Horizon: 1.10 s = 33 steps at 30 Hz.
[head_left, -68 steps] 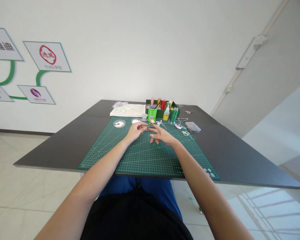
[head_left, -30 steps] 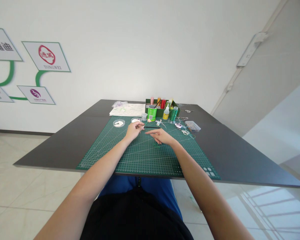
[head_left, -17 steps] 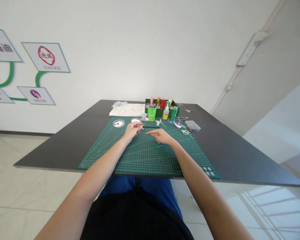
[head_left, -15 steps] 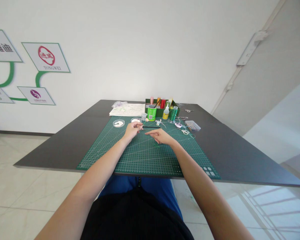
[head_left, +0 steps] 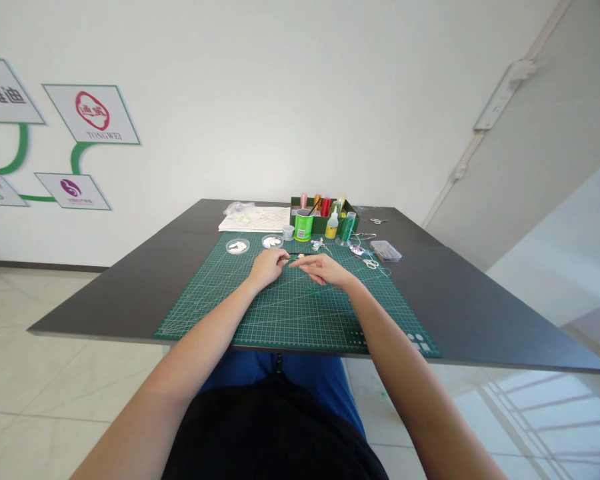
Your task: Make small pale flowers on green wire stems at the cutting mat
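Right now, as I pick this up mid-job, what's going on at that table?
A person is working with both bare hands over a green cutting mat. The left hand has its fingers bent in; what it grips, if anything, is too small to tell. The right hand points its index finger toward the left, with a small pale piece showing near its fingers. Beyond them stand a bright green can and a bottle with a yellow label. White-handled scissors lie to the right.
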Each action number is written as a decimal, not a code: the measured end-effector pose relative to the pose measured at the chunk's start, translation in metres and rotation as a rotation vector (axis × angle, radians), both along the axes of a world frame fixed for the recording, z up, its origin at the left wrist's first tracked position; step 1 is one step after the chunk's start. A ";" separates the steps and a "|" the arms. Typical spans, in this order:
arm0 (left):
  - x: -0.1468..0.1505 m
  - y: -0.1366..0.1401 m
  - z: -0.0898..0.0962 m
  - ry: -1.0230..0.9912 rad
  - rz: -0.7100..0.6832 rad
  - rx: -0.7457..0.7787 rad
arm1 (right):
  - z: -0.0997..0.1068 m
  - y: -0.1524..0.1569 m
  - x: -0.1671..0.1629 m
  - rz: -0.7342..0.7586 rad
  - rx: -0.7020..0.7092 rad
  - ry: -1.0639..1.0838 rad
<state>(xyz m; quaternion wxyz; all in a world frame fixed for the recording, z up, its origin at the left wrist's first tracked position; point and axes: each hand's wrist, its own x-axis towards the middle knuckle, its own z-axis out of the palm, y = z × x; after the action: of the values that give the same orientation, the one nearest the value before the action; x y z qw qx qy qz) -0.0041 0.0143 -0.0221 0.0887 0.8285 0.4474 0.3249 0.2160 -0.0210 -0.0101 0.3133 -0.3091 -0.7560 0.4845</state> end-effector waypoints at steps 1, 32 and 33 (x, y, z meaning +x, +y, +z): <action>0.000 -0.001 0.001 0.010 -0.026 -0.007 | 0.001 0.000 0.001 0.005 -0.003 0.023; 0.011 -0.011 0.006 -0.138 -0.454 -0.302 | 0.003 0.010 0.016 -0.285 -0.019 0.330; 0.012 -0.011 0.006 -0.143 -0.448 -0.308 | 0.001 0.011 0.017 -0.294 -0.015 0.337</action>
<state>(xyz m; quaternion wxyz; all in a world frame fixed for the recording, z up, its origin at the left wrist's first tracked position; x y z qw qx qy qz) 0.0075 0.0031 -0.0162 0.3144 0.8584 0.2899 0.2831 0.2327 -0.0099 -0.0086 0.5004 -0.3330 -0.6360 0.4840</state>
